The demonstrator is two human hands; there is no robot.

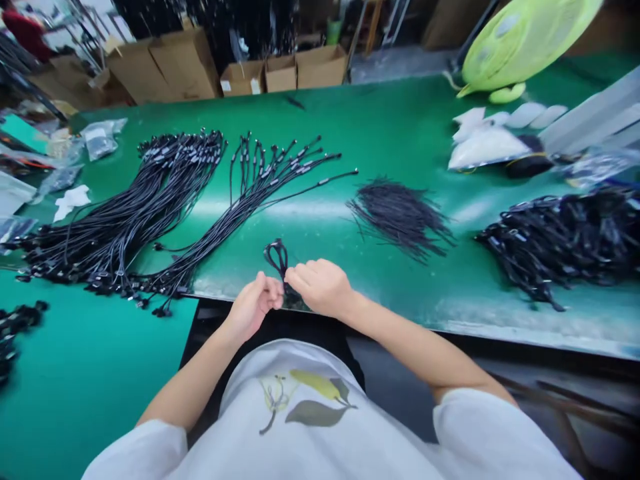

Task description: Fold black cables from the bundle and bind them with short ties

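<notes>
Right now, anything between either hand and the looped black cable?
Nothing visible. The right hand grips the looped black cable on the near side of its loop. The left hand has its curled fingers right next to it; whether they touch is hard to tell. The thin black strips lie off to the right.

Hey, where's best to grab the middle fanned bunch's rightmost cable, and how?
Probably pinch the rightmost cable just behind its tip, coming from the right with the right hand once it releases the looped cable. That end lies apart on the green tabletop; lower down, the cable merges into the bunch.
</notes>
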